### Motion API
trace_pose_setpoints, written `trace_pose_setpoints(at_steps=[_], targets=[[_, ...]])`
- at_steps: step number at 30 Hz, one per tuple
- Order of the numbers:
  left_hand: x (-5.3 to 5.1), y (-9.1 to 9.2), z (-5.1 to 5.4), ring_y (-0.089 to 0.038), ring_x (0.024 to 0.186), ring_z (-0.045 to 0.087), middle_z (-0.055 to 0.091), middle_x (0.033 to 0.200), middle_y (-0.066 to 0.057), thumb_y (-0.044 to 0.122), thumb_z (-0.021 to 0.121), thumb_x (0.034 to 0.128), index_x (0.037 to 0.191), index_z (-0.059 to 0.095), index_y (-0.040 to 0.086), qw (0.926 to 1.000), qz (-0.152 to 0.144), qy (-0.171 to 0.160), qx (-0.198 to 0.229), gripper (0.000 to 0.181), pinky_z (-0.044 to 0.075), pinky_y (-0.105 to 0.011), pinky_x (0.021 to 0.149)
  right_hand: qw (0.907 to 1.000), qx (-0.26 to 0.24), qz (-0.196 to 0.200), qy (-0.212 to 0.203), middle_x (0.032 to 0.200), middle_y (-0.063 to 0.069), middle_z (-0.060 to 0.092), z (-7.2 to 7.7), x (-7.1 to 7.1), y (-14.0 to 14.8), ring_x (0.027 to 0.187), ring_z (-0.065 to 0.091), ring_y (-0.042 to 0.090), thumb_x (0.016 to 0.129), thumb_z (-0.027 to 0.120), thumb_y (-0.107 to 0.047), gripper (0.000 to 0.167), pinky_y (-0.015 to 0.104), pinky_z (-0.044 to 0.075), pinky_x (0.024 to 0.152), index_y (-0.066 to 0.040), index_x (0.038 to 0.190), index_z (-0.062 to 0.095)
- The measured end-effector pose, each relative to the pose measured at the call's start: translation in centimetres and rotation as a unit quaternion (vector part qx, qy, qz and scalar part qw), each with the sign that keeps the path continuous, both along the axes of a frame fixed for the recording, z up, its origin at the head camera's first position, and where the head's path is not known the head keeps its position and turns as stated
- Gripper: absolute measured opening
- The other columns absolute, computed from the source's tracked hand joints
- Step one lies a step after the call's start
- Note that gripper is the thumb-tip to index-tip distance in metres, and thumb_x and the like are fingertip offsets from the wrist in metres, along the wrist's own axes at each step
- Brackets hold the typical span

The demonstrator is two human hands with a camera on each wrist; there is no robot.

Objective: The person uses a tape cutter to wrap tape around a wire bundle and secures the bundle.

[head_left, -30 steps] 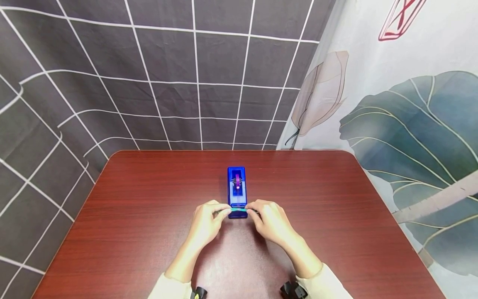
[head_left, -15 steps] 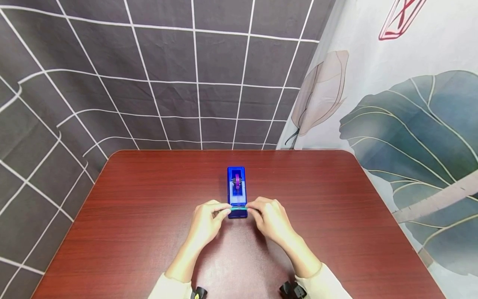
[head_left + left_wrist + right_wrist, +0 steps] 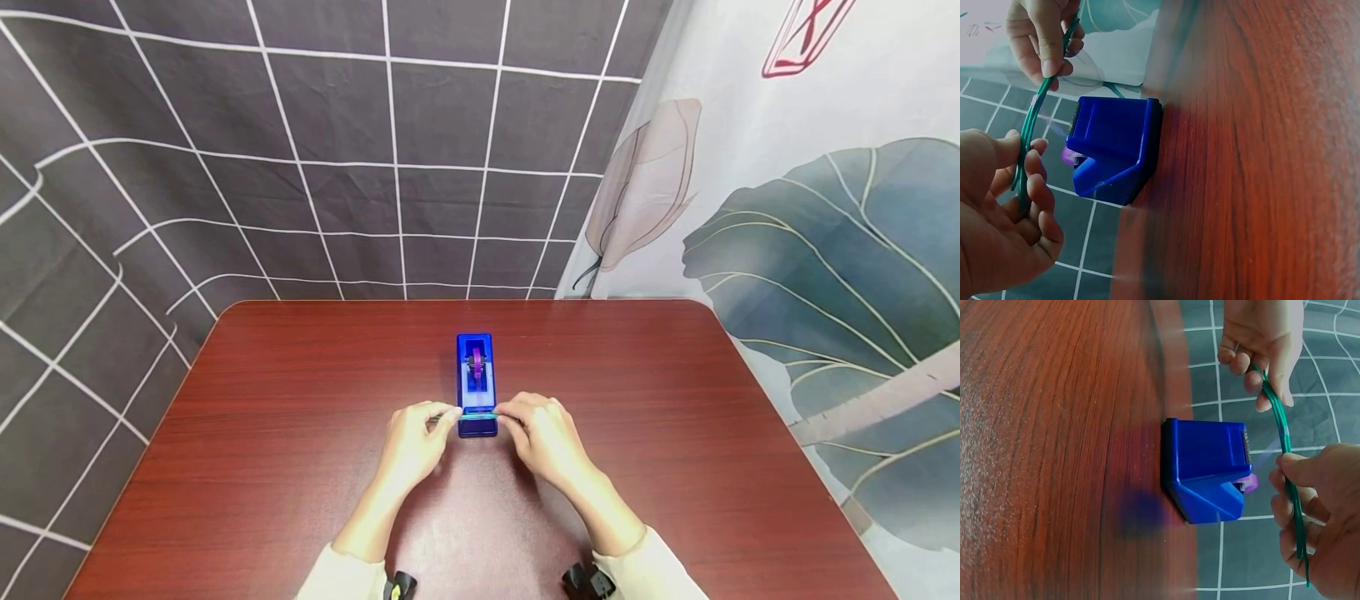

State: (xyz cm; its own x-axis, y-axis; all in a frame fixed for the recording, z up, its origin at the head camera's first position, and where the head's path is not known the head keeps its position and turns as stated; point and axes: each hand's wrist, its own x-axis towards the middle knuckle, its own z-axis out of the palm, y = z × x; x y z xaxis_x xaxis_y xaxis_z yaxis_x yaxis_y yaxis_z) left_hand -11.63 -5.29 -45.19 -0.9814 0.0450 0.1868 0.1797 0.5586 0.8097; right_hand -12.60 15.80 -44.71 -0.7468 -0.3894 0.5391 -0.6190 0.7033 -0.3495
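A blue tape dispenser [image 3: 477, 427] stands on the table, with a purple-looking tape roll [image 3: 477, 360] inside. Just above its cutter end, a bundle of thin green strands [image 3: 478, 416] runs crosswise between both hands. My left hand [image 3: 412, 442] pinches one end between thumb and fingers; my right hand [image 3: 546, 437] pinches the other. In the left wrist view the bundle [image 3: 1027, 131] bows slightly and its loose ends pass the left fingers. A faint clear strip of tape [image 3: 1266, 453] seems to stretch from the dispenser to the bundle in the right wrist view.
The reddish-brown wooden table [image 3: 315, 367] extends around the dispenser. Behind it hangs a dark grey curtain [image 3: 442, 200] with a white grid, and a leaf-patterned white curtain [image 3: 750, 250] hangs at the right. Dark wrist devices [image 3: 588, 581] sit at both cuffs.
The bundle has risen very slightly toward the dispenser's cutter end. My left thumb has shifted up against the index finger, and the right hand has lifted a little. The dispenser stays put.
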Motion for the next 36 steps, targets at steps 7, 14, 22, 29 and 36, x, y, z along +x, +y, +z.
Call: trace_pose_setpoints(at_steps=[7, 14, 22, 29, 36], targets=[[-0.06, 0.03, 0.00, -0.002, 0.053, 0.057, 0.071, 0.081, 0.001, 0.018, 0.073, 0.0936, 0.097, 0.080, 0.007, 0.9997, -0.002, 0.022, 0.010, 0.014, 0.050, -0.028, 0.063, 0.9997, 0.000, -0.006, -0.025, 0.083, -0.003, 0.070, 0.30, 0.09, -0.09, 0.072, 0.064, 0.011, 0.082, 0.081, -0.003, 0.011, 0.035, 0.053, 0.065, -0.010, 0.090, 0.076], [-0.06, -0.07, -0.14, -0.006, 0.055, 0.057, 0.068, 0.077, 0.003, 0.017, 0.075, 0.0919, 0.094, 0.080, 0.007, 0.9993, -0.003, 0.037, 0.010, 0.011, 0.048, -0.027, 0.060, 0.9981, 0.025, -0.001, -0.057, 0.084, 0.001, 0.072, 0.51, 0.12, -0.14, 0.077, 0.069, 0.017, 0.088, 0.076, -0.006, 0.005, 0.039, 0.056, 0.071, -0.007, 0.093, 0.077], [-0.01, -0.16, -0.24, -0.001, 0.055, 0.049, 0.063, 0.072, 0.006, 0.017, 0.076, 0.0904, 0.092, 0.080, 0.009, 0.9990, -0.008, 0.045, 0.003, 0.009, 0.044, -0.025, 0.056, 0.9989, 0.031, -0.005, -0.034, 0.080, -0.001, 0.072, 0.50, 0.13, -0.08, 0.070, 0.067, 0.013, 0.086, 0.077, -0.004, 0.006, 0.040, 0.054, 0.068, -0.010, 0.088, 0.077], [-0.08, -0.22, -0.51, -0.001, 0.057, 0.049, 0.062, 0.071, 0.006, 0.016, 0.076, 0.0899, 0.091, 0.079, 0.009, 0.9977, -0.010, 0.066, -0.001, 0.008, 0.043, -0.025, 0.054, 0.9994, 0.016, -0.014, -0.028, 0.079, -0.004, 0.070, 0.44, 0.12, -0.11, 0.067, 0.065, 0.012, 0.083, 0.080, -0.006, 0.007, 0.039, 0.052, 0.065, -0.010, 0.087, 0.077], [-0.19, -0.21, -0.53, -0.003, 0.058, 0.048, 0.059, 0.070, 0.008, 0.016, 0.078, 0.0882, 0.090, 0.080, 0.010, 0.9981, -0.007, 0.061, -0.001, 0.006, 0.042, -0.025, 0.055, 0.9997, 0.003, -0.019, -0.017, 0.079, -0.004, 0.070, 0.19, -0.02, -0.20, 0.067, 0.064, 0.012, 0.082, 0.082, -0.006, 0.009, 0.040, 0.051, 0.066, -0.011, 0.087, 0.077]])
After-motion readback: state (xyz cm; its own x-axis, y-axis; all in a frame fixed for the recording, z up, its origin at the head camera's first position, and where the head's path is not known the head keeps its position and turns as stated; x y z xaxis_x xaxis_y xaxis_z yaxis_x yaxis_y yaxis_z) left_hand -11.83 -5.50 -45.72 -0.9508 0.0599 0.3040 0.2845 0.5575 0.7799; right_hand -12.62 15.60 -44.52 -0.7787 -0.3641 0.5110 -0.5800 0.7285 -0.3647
